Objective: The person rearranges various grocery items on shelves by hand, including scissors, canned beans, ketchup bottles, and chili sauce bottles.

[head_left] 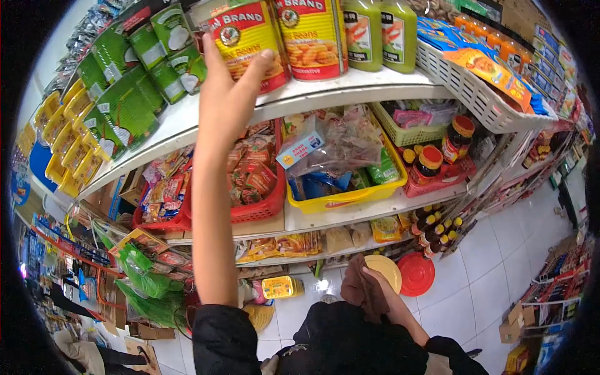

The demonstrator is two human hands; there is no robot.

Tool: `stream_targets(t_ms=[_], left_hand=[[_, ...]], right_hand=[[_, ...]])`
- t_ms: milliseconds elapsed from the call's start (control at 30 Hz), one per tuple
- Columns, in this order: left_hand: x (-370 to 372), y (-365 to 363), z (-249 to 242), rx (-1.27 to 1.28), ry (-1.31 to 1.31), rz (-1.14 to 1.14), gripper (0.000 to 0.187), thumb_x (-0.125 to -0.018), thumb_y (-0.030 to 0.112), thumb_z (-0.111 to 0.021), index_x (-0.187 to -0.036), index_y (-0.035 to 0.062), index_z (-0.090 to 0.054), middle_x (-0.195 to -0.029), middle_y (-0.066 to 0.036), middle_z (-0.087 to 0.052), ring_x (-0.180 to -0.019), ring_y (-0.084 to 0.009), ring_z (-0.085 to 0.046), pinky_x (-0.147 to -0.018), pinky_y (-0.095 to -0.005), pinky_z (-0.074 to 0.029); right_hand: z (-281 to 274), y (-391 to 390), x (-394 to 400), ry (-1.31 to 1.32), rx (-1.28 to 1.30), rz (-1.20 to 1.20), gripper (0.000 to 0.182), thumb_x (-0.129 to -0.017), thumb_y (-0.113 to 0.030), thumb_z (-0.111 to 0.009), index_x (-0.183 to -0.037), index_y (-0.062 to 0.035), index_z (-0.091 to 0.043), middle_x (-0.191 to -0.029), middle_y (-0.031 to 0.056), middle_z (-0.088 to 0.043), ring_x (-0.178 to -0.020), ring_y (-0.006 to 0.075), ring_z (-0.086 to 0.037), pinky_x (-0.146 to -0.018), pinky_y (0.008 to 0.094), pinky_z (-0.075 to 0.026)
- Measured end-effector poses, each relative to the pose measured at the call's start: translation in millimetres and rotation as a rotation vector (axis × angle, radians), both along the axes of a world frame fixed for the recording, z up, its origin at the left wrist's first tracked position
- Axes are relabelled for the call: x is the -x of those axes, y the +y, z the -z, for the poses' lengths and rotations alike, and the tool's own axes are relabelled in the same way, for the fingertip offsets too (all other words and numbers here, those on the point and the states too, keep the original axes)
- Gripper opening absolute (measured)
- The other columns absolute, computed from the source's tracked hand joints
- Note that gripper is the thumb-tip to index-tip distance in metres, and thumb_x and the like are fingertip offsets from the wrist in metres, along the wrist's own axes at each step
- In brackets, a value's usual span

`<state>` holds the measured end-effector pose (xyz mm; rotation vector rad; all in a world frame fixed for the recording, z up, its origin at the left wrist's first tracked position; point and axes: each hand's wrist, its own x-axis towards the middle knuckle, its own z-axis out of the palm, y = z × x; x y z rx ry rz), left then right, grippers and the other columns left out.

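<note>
My left hand (228,94) reaches up to the top shelf and is closed on a yellow and red can of baked beans (250,44). Its thumb lies across the can's front, with the fingers at the can's left side, partly hidden. Beside it stands a second can of baked beans (310,40). Green cans with coconut pictures (131,106) are stacked to the left of my hand. Low in front of my body, my right hand (382,287) grips a brown cloth (362,290), which hangs in folds.
Green sauce bottles (364,37) and a white basket of packets (462,81) stand further right on the top shelf (325,94). Below are a red basket (256,211), a yellow basket (350,197) and dark-sauce jars (429,161). Stools (417,275) stand on the tiled floor. Another person (84,350) is at lower left.
</note>
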<state>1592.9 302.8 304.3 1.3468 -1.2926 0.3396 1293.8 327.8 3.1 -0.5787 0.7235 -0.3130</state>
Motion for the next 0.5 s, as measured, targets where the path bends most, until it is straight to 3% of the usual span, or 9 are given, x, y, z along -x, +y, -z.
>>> stream_targets(t_ms=[67,133,200,267,333,433,500], left_hand=[[21,15,-6,-0.118,-0.001,-0.318,0.081,-0.079,0.039,-0.057,-0.128,-0.0131,-0.018,-0.104,-0.026,-0.055,-0.098,-0.0307,-0.055,-0.083,-0.0316,-0.042],[20,27,1,-0.092,-0.193,-0.611,0.073,-0.080,0.045,-0.052,-0.122,-0.0117,-0.035,-0.106,-0.028,-0.053,-0.105,-0.0349,-0.050,-0.089,-0.0369,-0.037],[8,38,16,-0.143,-0.317,-0.772,0.053,-0.082,0.040,-0.049,-0.110,-0.0049,-0.051,-0.100,-0.023,-0.057,-0.097,-0.0335,-0.054,-0.085,-0.0397,-0.038],[-1,38,33,-0.044,-0.491,-0.741,0.040,-0.084,0.035,-0.046,-0.099,-0.0004,-0.058,-0.094,-0.018,-0.059,-0.089,-0.0318,-0.055,-0.081,-0.0389,-0.038],[-2,37,45,0.019,-0.583,-0.737,0.033,-0.085,0.030,-0.044,-0.090,0.0026,-0.062,-0.087,-0.014,-0.061,-0.082,-0.0299,-0.055,-0.077,-0.0379,-0.038],[-6,33,47,0.082,-0.621,-0.773,0.029,-0.084,0.027,-0.044,-0.082,0.0048,-0.062,-0.079,-0.010,-0.059,-0.076,-0.0274,-0.053,-0.076,-0.0367,-0.036],[-9,32,49,0.097,-0.621,-0.793,0.029,-0.084,0.028,-0.044,-0.081,0.0053,-0.062,-0.078,-0.010,-0.059,-0.076,-0.0270,-0.053,-0.076,-0.0368,-0.036]], right_hand=[[-8,-7,-3,0.162,0.208,0.029,0.040,-0.080,-0.029,-0.057,-0.109,-0.0026,-0.050,-0.099,0.0063,-0.056,-0.094,0.0171,-0.052,-0.083,0.0281,-0.040],[11,-24,0,0.294,0.817,0.142,0.044,-0.079,-0.026,-0.060,-0.112,0.0014,-0.048,-0.105,0.0091,-0.055,-0.101,0.0168,-0.049,-0.090,0.0271,-0.036],[-1,-55,10,0.266,0.924,0.206,0.046,-0.078,-0.023,-0.062,-0.112,0.0031,-0.047,-0.107,0.0102,-0.055,-0.102,0.0187,-0.050,-0.091,0.0282,-0.035],[-45,-75,7,0.294,1.194,0.371,0.040,-0.077,-0.021,-0.063,-0.108,0.0018,-0.051,-0.104,0.0116,-0.057,-0.098,0.0170,-0.052,-0.087,0.0288,-0.039],[-53,-99,0,0.426,1.242,0.393,0.033,-0.076,-0.018,-0.063,-0.102,0.0008,-0.054,-0.098,0.0143,-0.059,-0.093,0.0194,-0.056,-0.082,0.0295,-0.042],[2,-132,-25,0.645,1.655,0.527,0.032,-0.076,-0.021,-0.062,-0.099,0.0000,-0.056,-0.094,0.0180,-0.058,-0.088,0.0318,-0.055,-0.078,0.0368,-0.042],[46,-131,-50,0.767,1.973,0.446,0.033,-0.073,-0.024,-0.062,-0.097,-0.0009,-0.057,-0.098,0.0165,-0.058,-0.092,0.0306,-0.053,-0.080,0.0404,-0.038]])
